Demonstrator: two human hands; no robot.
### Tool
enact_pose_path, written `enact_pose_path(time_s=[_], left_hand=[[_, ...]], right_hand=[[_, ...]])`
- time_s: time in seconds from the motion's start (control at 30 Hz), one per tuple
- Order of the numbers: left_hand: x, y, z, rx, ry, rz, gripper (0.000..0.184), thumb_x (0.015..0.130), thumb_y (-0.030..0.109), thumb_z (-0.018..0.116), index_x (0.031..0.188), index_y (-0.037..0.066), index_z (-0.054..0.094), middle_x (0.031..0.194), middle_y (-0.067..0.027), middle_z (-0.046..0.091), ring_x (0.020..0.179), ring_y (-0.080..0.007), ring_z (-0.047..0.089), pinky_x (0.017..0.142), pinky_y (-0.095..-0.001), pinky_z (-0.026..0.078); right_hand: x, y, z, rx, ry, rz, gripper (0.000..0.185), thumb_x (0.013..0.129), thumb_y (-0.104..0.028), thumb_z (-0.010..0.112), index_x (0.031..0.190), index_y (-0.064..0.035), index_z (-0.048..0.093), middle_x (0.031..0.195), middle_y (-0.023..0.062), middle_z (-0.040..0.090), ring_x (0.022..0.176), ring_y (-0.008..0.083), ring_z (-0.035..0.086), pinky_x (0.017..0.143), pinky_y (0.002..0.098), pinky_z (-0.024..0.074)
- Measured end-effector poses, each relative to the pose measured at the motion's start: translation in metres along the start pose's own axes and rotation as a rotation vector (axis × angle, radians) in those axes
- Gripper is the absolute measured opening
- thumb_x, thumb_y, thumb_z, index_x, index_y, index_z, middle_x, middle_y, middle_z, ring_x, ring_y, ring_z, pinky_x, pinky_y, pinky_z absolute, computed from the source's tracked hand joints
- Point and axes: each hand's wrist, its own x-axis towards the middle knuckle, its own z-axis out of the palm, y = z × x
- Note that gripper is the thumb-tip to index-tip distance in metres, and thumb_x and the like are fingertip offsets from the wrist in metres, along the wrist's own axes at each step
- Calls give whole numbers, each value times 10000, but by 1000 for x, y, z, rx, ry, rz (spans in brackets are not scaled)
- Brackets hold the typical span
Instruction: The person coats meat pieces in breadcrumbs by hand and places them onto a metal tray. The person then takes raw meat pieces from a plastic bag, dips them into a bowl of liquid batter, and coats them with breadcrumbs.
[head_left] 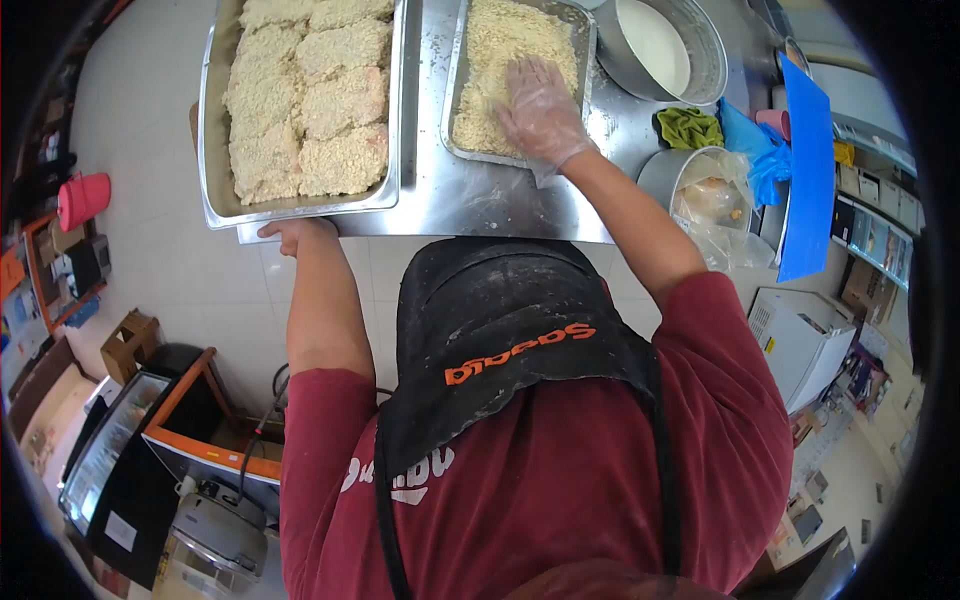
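The right hand (540, 108), in a clear plastic glove, lies palm down on the pale crumbs (490, 50) in the shallow metal tray (449, 110). Its fingers are extended, slightly parted and closed on nothing. The step in hand appears to be pressing or spreading this layer; whether anything lies beneath the crumbs cannot be determined.

The left hand (290, 236) is bare and located at the near edge of the deep metal tray (396, 130). Its fingers are partly hidden by the rim, so their grip cannot be confirmed, nor whether they bear on the tray or on the metal tabletop (425, 190).

The deep metal tray holds crumb-coated pieces (345, 105) in two columns, set close together. It sits to the left of the shallow metal tray, its near left corner projecting beyond the tabletop.

Right of the shallow metal tray stands a metal pot (622, 60) containing white liquid (658, 45). A green cloth (690, 128) and a second pot (658, 178) are nearer the person.

In this reviewer's judgement, the next move calls for even, flat palm pressure, keeping crumbs inside the rim.
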Motion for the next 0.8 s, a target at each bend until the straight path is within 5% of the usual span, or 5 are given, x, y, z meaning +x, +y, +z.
enact_pose_path(time_s=[0.2,0.3,0.4,0.6,0.8], left_hand=[[-29,10,-10,2,20,-43,947,960,782,272,1313,-31,605,1275,-199,681,1163,-410,646,1034,-485,523],[-18,9,-6,29,38,-37,943,958,785,286,1239,-38,652,1245,-200,696,1135,-404,661,1007,-482,538],[-22,10,-7,24,55,-29,937,956,784,302,1194,-44,673,1212,-206,710,1103,-405,676,981,-480,552],[3,1,6,96,89,-7,919,963,768,308,1213,-44,660,1211,-212,709,1110,-411,674,987,-484,549],[-29,13,-13,70,19,-47,869,974,733,320,1265,-25,629,1282,-214,673,1173,-421,647,1021,-506,532]], right_hand=[[57,47,-16,66,-251,-128,594,988,-256,449,1490,63,457,1418,239,594,1353,322,553,1153,412,401],[71,71,-31,-24,-25,-3,482,893,-200,523,1321,-11,641,1210,193,714,1139,336,682,996,421,520],[84,84,-26,-45,-61,-32,538,898,-352,626,1402,-164,606,1233,160,714,1064,330,699,934,417,548],[116,91,-44,325,-534,-41,536,817,-284,757,1306,-85,666,1167,159,735,989,262,703,883,382,534],[101,118,-47,828,-422,-148,329,928,-246,705,1198,-60,684,1052,135,717,961,292,687,883,383,535]])
